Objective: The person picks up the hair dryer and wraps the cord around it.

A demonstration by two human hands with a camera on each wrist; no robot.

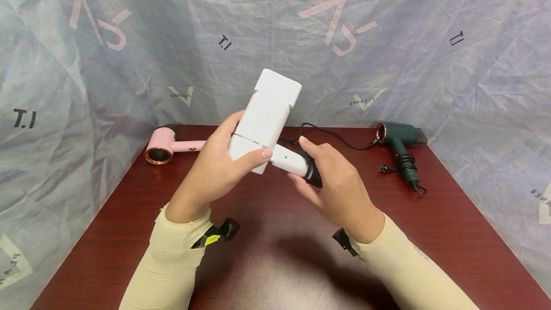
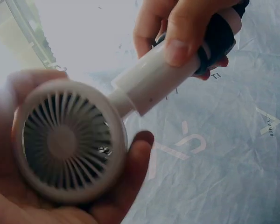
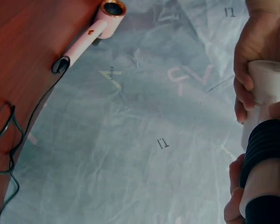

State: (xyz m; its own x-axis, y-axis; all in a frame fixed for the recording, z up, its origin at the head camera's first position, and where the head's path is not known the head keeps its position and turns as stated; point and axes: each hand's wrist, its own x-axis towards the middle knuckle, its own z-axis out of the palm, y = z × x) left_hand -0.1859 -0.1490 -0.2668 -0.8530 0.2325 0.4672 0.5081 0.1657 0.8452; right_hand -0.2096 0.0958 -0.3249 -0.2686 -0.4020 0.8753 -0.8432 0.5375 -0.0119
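A white hair dryer (image 1: 270, 114) is held up above the table between both hands, its flat barrel tilted toward the back wall. My left hand (image 1: 215, 169) grips the rear of the barrel, thumb pressed on its side. In the left wrist view, the round slatted grille (image 2: 63, 142) at the dryer's back sits within that hand's fingers. My right hand (image 1: 337, 181) holds the end of the handle (image 2: 151, 77), where a black cord (image 3: 269, 142) is wound in several turns. The palm side of the right hand is mostly hidden in the head view.
On the red-brown table (image 1: 267, 252), a pink hair dryer (image 1: 161, 145) lies at the back left, partly behind my left hand. A dark green hair dryer (image 1: 398, 134) with a wrapped cord lies at the back right. A loose black cable (image 1: 336, 130) runs along the back edge. Grey printed cloth (image 1: 193, 37) surrounds the table.
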